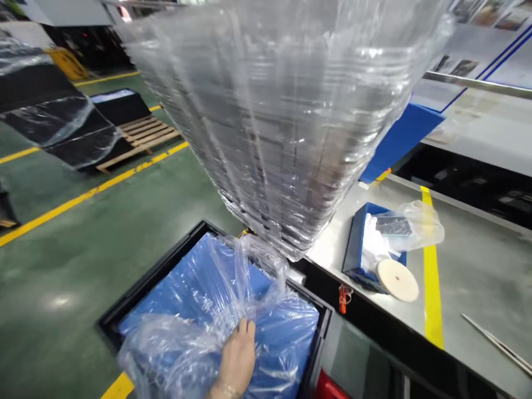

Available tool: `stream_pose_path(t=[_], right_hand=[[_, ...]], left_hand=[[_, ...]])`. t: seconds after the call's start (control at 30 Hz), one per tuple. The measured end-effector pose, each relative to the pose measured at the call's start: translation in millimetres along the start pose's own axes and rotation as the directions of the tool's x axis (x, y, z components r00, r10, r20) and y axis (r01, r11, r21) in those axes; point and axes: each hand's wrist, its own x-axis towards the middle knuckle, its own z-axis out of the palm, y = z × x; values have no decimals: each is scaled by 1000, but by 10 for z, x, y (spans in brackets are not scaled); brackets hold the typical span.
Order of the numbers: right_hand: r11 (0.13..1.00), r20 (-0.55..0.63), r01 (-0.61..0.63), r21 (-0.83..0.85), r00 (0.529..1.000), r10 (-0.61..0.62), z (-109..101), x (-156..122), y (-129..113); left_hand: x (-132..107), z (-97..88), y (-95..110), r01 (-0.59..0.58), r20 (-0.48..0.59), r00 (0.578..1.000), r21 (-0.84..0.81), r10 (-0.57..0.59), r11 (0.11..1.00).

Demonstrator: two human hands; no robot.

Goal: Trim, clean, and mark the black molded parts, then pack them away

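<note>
My left hand reaches in from the bottom edge, its fingers closed on the gathered folds of a clear plastic bag. The bag lies bunched over blue sheets that fill a black crate. Its loose film spreads toward the near left side and the far edge of the crate. Some of the fingertips are hidden in the film. My right hand is out of view.
A tall film-wrapped stack looms just beyond the crate. On the metal bench at right are a blue bin, a cream disc and thin rods. A wooden pallet lies on the green floor.
</note>
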Motion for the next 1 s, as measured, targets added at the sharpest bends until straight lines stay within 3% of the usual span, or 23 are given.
stream_pose_path(t=[0.07, 0.13, 0.23, 0.3, 0.37, 0.43, 0.5, 0.57, 0.6, 0.63, 0.7, 0.77, 0.8, 0.9, 0.97, 1.0], right_hand=[[998, -54, 20, -52, 998, -23, -277, 159, -63], [990, -127, 6, -141, 992, -24, -414, 545, -221], [976, -131, 20, -216, 990, -49, -265, 1250, -657], [978, -57, 112, -173, 991, -124, -70, 1486, -991], [970, -5, 220, -105, 975, -222, 4, 1405, -1209], [942, -54, 335, -10, 941, -335, -119, 1088, -1196], [878, -290, 467, 109, 859, -421, -372, 724, -945], [853, -497, 492, 173, 791, -356, -607, 485, -566], [865, -519, 469, 177, 792, -323, -667, 443, -380], [896, -466, 416, 155, 831, -305, -668, 456, -222], [951, -274, 302, 66, 922, -274, -465, 629, -49], [969, -137, 247, -21, 959, -247, -28, 938, -106], [969, -139, 244, -41, 959, -247, 236, 1116, -212], [979, -307, 150, -139, 933, -187, 928, 1610, -698], [985, -345, 117, -126, 926, -154, 1126, 1793, -1007], [987, -332, 128, -100, 930, -155, 1123, 1813, -1119]], left_hand=[[-63, -15, 35, 61, -23, 998, -13, -61, 998], [-104, -29, 88, 117, -56, 991, -21, -118, 993], [-116, -33, 155, 185, -58, 980, -74, -190, 980], [-108, -34, 160, 221, -33, 973, -133, -227, 966], [-105, -32, 131, 220, -32, 972, -206, -232, 953], [-111, -21, 85, 183, -75, 975, -276, -211, 943], [-121, 6, 37, 153, -128, 971, -313, -201, 937], [-129, 49, -2, 154, -151, 966, -317, -210, 936], [-131, 75, -16, 155, -156, 965, -314, -211, 937], [-131, 103, -26, 154, -165, 963, -309, -212, 939], [-126, 159, -33, 147, -194, 958, -298, -211, 943], [-117, 200, -26, 151, -217, 951, -289, -218, 945], [-113, 211, -20, 158, -221, 949, -286, -226, 945], [-104, 212, -7, 188, -207, 947, -267, -247, 945], [-102, 209, -16, 186, -198, 950, -267, -243, 946], [-100, 213, -29, 180, -199, 951, -271, -238, 946]])
